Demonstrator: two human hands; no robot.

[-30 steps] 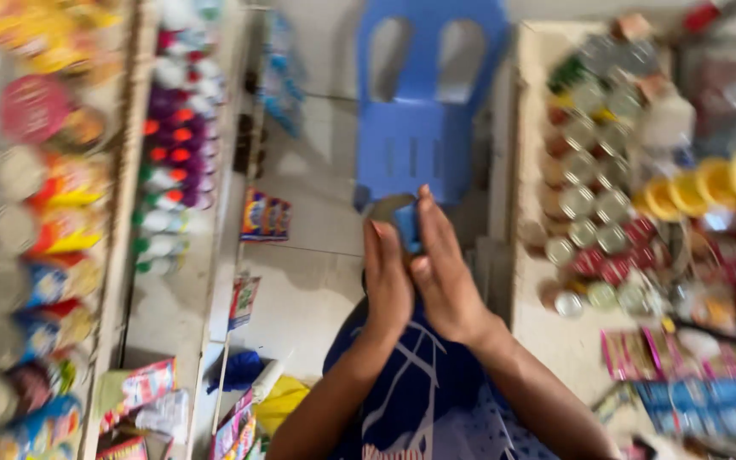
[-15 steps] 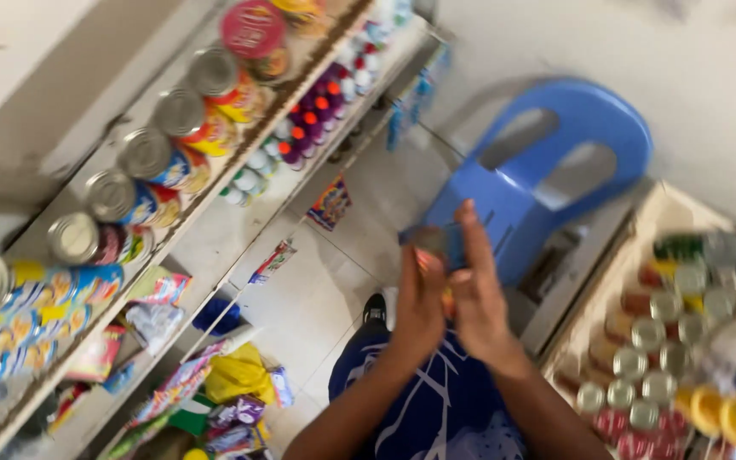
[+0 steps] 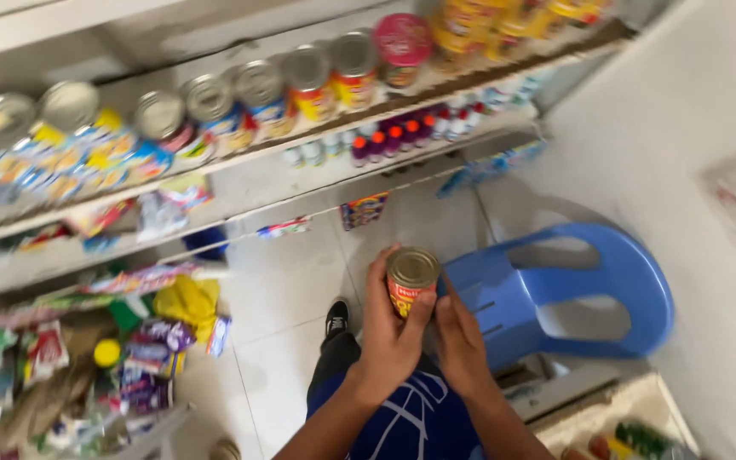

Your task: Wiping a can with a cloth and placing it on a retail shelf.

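A small tin can [image 3: 411, 281] with a gold lid and a red and yellow label is held upright in front of me. My left hand [image 3: 388, 328] wraps its left side, thumb and fingers around the label. My right hand [image 3: 460, 339] touches it from the right and below. Beneath the hands show my blue shirt and a black shoe [image 3: 336, 317] on the pale tiled floor.
A blue plastic chair [image 3: 589, 294] stands right of my hands. Shelves [image 3: 240, 183] along the upper left carry a row of tins [image 3: 215, 106], small bottles [image 3: 402, 136] and packets. Bright snack packets [image 3: 155, 341] pile at lower left. A white wall is on the right.
The view has swung left toward the shelves. My hands have turned so the can's lid and label now show between them. The counter of jars on the right is almost out of view.
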